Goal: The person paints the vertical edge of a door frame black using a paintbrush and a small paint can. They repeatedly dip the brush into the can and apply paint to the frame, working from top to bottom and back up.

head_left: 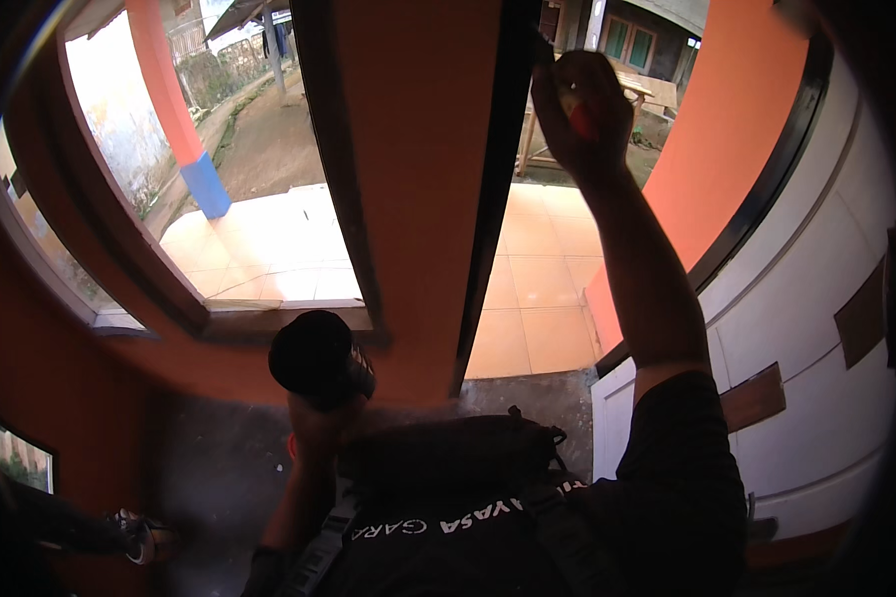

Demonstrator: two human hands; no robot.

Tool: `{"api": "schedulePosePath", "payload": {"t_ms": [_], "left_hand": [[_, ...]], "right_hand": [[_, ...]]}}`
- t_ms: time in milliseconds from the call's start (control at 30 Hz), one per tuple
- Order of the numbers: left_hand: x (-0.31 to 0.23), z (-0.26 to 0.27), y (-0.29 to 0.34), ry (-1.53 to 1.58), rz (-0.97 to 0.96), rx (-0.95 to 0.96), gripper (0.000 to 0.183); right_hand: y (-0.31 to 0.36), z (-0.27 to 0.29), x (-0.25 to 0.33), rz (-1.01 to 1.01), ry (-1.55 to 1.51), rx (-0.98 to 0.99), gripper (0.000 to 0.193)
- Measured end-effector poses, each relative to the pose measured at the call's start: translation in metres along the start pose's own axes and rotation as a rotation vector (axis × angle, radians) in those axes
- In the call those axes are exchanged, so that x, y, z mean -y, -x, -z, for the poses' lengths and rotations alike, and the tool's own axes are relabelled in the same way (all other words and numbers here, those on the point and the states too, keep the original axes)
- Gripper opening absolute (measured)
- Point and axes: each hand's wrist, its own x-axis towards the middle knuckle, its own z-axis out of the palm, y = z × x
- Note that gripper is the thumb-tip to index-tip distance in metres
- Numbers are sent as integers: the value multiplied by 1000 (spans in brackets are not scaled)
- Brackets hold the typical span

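My left hand [317, 430] is closed around a black cylindrical container [312, 356], held upright in front of my chest with its round dark top facing up. The container's exact kind is too dark to tell. My right arm reaches up and forward, and my right hand [595, 111] is beside the upper part of the dark door frame [490, 219]. Its fingers are curled, with a small orange-red patch [581, 119] showing among them; what that is I cannot make out.
A white door with brown panels [811, 348] stands at my right. Ahead, the doorway gives onto a tiled porch [538, 289]. Left of the orange wall [418, 199] is a window with a wooden sill [289, 323]. A foot [144, 537] shows at lower left.
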Motion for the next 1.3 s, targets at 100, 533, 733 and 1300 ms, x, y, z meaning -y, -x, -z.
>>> {"api": "schedulePosePath", "payload": {"t_ms": [100, 533, 733, 1300], "left_hand": [[0, 6, 1, -120, 17, -43, 64], [-6, 17, 5, -9, 7, -79, 71], [-12, 12, 7, 0, 18, -57, 72], [-9, 52, 26, -83, 120, -19, 73]], "right_hand": [[70, 1, 18, -57, 18, 97, 17], [208, 49, 100, -572, -221, 516, 19], [91, 22, 37, -343, -99, 247, 16], [268, 31, 127, -599, -88, 440, 20]]}}
